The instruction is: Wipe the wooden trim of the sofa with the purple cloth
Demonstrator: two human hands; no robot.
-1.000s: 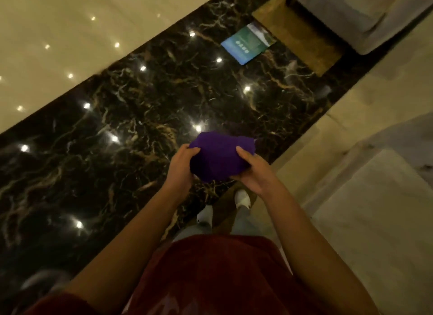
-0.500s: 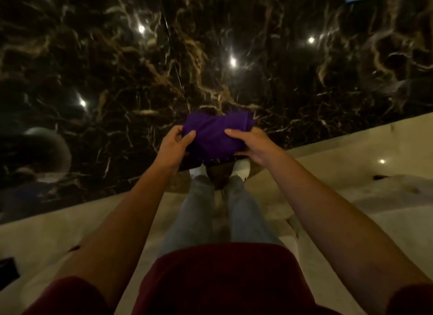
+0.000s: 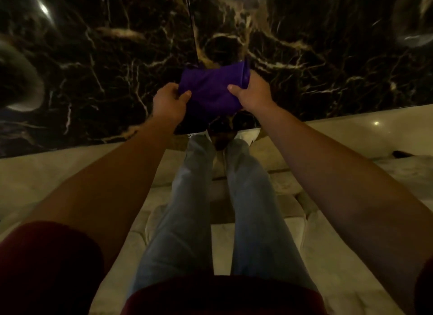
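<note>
A folded purple cloth (image 3: 212, 89) is held out in front of me above the floor. My left hand (image 3: 169, 103) grips its left edge, thumb on top. Its right edge is pinched by my right hand (image 3: 251, 94), thumb across the fabric. Both arms reach straight forward. No sofa or wooden trim shows in this view.
Glossy black marble floor with gold veins (image 3: 93, 56) fills the upper half. A pale beige marble band (image 3: 351, 131) runs across below it. My legs in light jeans (image 3: 248, 197) and white shoes (image 3: 248, 135) stand at the seam between the two.
The view has swung away from the sofa and the blue card, down toward my feet. Both hands have stayed on the cloth and spread it flatter between them.
</note>
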